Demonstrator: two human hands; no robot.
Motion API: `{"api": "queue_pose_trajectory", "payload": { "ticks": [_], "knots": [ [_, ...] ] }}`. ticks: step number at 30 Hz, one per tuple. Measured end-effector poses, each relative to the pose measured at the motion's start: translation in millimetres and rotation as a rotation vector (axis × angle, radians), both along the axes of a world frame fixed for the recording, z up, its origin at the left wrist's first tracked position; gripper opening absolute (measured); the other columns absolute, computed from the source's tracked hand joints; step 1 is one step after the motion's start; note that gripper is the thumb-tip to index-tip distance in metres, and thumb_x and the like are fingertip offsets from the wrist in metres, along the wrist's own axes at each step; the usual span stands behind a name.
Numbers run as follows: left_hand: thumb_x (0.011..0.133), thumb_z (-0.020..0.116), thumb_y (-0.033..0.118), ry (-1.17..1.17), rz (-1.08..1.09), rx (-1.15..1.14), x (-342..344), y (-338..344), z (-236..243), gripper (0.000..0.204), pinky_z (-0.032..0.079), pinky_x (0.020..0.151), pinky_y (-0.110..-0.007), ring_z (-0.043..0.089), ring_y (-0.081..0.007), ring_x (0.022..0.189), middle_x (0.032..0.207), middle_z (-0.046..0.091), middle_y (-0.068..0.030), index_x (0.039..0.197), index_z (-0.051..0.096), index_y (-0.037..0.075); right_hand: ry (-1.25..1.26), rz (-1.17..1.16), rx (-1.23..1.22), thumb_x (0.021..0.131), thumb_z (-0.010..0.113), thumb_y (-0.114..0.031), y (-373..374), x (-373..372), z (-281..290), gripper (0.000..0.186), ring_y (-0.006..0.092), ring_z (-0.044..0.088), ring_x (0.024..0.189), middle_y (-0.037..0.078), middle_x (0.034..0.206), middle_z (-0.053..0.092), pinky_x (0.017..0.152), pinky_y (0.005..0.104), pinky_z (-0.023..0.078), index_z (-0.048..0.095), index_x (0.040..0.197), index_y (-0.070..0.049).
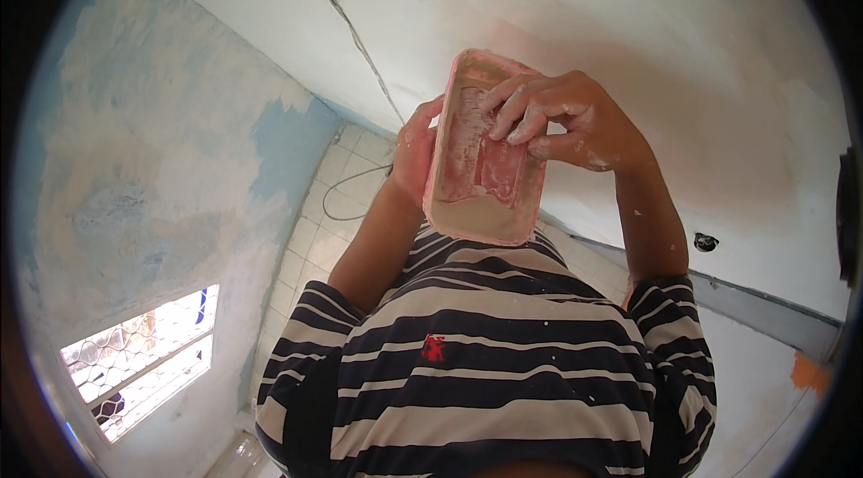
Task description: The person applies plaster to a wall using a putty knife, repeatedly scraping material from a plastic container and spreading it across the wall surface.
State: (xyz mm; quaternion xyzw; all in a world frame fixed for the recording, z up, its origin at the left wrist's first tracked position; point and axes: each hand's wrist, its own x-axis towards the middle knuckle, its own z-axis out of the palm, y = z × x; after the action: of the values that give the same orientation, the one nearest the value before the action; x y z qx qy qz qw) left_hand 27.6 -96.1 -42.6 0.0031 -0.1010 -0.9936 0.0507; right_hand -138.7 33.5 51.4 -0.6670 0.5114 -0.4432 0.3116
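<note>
Item one, my right hand (562,123): fingers bent and dusted white, reaching over the far rim into the pink tray (481,150), fingertips pressed on the smeared paste on its floor; it grips nothing, it scrapes. Item two, my left hand (415,150): curled round the tray's left wall, thumb hooked at the upper edge, carrying the whole weight. The tray stands tilted before my chest, its open face toward me, its lower rim just above my striped shirt (476,361). To do this scraping well, I judge, the left hand must hold firm against the push of the right, and the fingertips should draw the paste toward the lower end, where a pale heap already sits, without tipping the rim so far that it spills on the shirt. Item three, beyond the left hand: a thin dark cable (355,186) looping over the tiled floor (310,240), well apart from both hands. Item four, beyond the right hand: a white wall (719,100), near, with a small dark hole (706,242) low beside my right forearm; little room to swing that elbow outward. Item five, far left: a patchy blue wall (153,163) and a grilled window (148,357); open room lies on that side and over the tiles.
</note>
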Motion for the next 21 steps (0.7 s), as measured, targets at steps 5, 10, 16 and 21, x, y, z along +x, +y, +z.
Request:
{"api": "queue_pose_trajectory", "payload": {
  "ticks": [5, 10, 16, 21],
  "knots": [
    [0.099, 0.031, 0.026, -0.002, -0.025, 0.084, -1, -2, 0, 0.046, 0.050, 0.096, -0.042, 0.059, -0.0273, 0.108, 0.122, 0.057, -0.0179, 0.129, 0.047, -0.004, -0.055, -0.011, -0.038, 0.061, 0.069, 0.011, -1, -4, -7, 0.017, 0.0334, 0.064, 0.100, 0.013, 0.087, 0.070, 0.089, 0.0441, 0.050, 0.065, 0.072, -0.002],
    [0.093, 0.045, 0.041, -0.113, -0.001, -0.038, 0, -3, -12, 0.058, 0.047, 0.097, -0.040, 0.058, -0.0274, 0.109, 0.124, 0.058, -0.0171, 0.131, 0.048, -0.003, -0.183, 0.023, -0.099, 0.062, 0.073, 0.008, 2, -5, -14, 0.016, 0.0354, 0.063, 0.101, 0.013, 0.087, 0.071, 0.087, 0.0452, 0.051, 0.065, 0.072, -0.002],
    [0.099, 0.035, 0.029, -0.113, -0.012, -0.015, 2, -7, -8, 0.045, 0.050, 0.093, -0.037, 0.060, -0.0241, 0.106, 0.120, 0.060, -0.0142, 0.129, 0.049, -0.002, -0.218, 0.034, -0.158, 0.064, 0.076, 0.007, 3, -8, -16, 0.016, 0.0345, 0.063, 0.102, 0.012, 0.088, 0.070, 0.087, 0.0444, 0.052, 0.068, 0.074, -0.003],
    [0.096, 0.040, 0.035, -0.239, 0.003, -0.055, 5, -13, -19, 0.050, 0.049, 0.092, -0.037, 0.060, -0.0250, 0.105, 0.120, 0.060, -0.0151, 0.129, 0.051, -0.002, -0.288, 0.016, -0.209, 0.064, 0.076, 0.007, 8, -12, -27, 0.019, 0.0351, 0.062, 0.103, 0.013, 0.091, 0.070, 0.089, 0.0450, 0.052, 0.070, 0.077, -0.004]
  ]
}}
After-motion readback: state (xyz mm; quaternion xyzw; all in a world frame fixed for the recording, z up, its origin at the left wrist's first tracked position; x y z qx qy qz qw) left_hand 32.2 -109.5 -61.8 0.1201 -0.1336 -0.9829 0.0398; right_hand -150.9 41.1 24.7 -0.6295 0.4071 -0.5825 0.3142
